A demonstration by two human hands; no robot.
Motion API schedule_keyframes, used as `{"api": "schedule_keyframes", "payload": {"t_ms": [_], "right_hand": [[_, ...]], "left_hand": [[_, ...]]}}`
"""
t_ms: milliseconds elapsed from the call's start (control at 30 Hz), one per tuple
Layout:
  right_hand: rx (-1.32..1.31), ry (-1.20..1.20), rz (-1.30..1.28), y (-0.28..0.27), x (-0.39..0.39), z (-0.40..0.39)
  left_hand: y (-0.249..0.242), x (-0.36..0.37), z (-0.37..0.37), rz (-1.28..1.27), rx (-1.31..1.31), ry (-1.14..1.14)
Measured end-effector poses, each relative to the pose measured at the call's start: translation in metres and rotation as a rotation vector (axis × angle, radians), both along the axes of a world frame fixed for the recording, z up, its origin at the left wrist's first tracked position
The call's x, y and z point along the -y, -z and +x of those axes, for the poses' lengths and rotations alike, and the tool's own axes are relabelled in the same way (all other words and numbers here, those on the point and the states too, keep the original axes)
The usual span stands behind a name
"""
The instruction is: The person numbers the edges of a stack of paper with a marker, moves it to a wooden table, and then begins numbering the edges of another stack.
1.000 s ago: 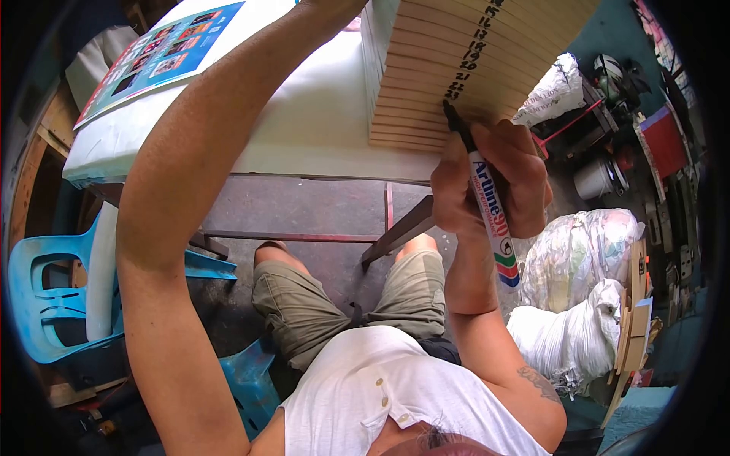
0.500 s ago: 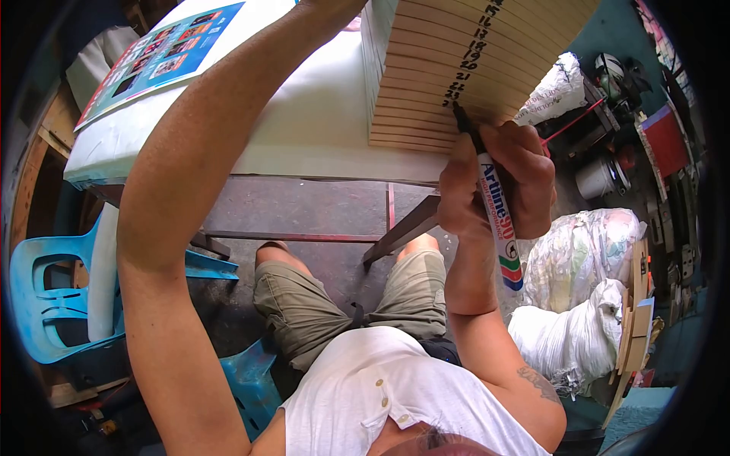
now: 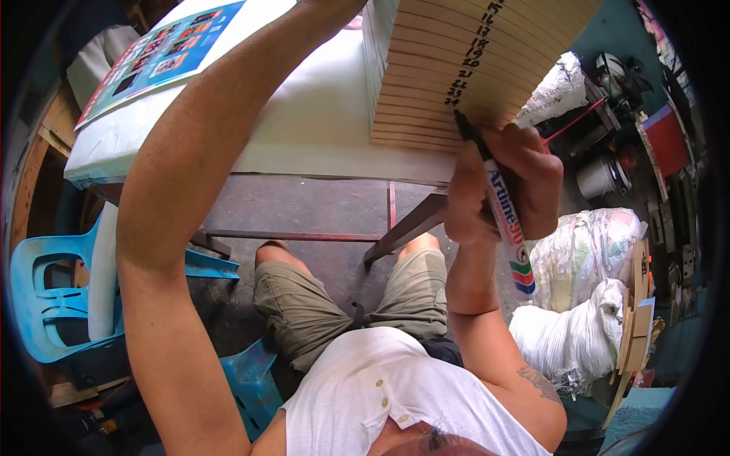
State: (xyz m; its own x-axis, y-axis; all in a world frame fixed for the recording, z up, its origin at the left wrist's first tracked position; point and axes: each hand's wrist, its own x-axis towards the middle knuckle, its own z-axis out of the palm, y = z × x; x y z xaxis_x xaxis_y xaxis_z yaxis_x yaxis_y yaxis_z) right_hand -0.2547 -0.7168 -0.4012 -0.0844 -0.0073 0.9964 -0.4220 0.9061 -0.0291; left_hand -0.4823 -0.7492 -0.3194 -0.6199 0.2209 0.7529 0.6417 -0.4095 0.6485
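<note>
A stack of lined, cream-coloured sheets or folders (image 3: 426, 83) stands at the table's front edge, with black handwritten numbers down its face, the lowest readable one 24. My right hand (image 3: 506, 182) is closed round a white Artline 90 marker (image 3: 508, 220). The marker's black tip is at the stack's face just below the 24. My left arm reaches up to the top edge of the view, where the left hand is cut off, so its fingers do not show.
The white-covered table (image 3: 304, 121) bears a blue printed sheet (image 3: 163, 57) at the left. A blue plastic chair (image 3: 53, 296) stands at the left. Stuffed plastic sacks (image 3: 570, 334), a white bucket (image 3: 598, 178) and wooden boards (image 3: 635, 327) are at the right.
The 24 now shows in full below the 23. My right hand and the marker have shifted slightly right and down, and the tip is off the numbers.
</note>
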Motion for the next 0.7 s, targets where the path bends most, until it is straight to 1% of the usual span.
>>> {"api": "schedule_keyframes", "payload": {"t_ms": [67, 100, 133, 233, 500, 633, 700], "right_hand": [[-0.039, -0.028, -0.021, 0.002, 0.001, -0.001], [-0.107, -0.042, -0.036, 0.007, 0.000, -0.010], [-0.106, -0.020, -0.026, 0.009, -0.001, -0.009], [-0.086, 0.021, 0.006, 0.013, -0.001, -0.008], [-0.038, 0.074, 0.033, 0.010, 0.002, -0.006], [-0.101, 0.043, 0.016, 0.012, -0.004, -0.010], [-0.119, 0.041, 0.008, 0.013, -0.005, -0.012]], "left_hand": [[0.001, -0.002, -0.003, 0.032, -0.038, -0.012], [0.002, -0.003, -0.004, 0.060, -0.069, -0.025], [0.002, -0.004, -0.005, 0.087, -0.098, -0.036], [-0.001, 0.003, 0.006, 0.016, 0.007, 0.057], [-0.002, 0.003, 0.007, -0.007, 0.001, 0.021], [-0.002, 0.003, 0.007, -0.035, -0.019, -0.034], [-0.001, 0.001, 0.005, 0.013, -0.047, -0.028]]}}
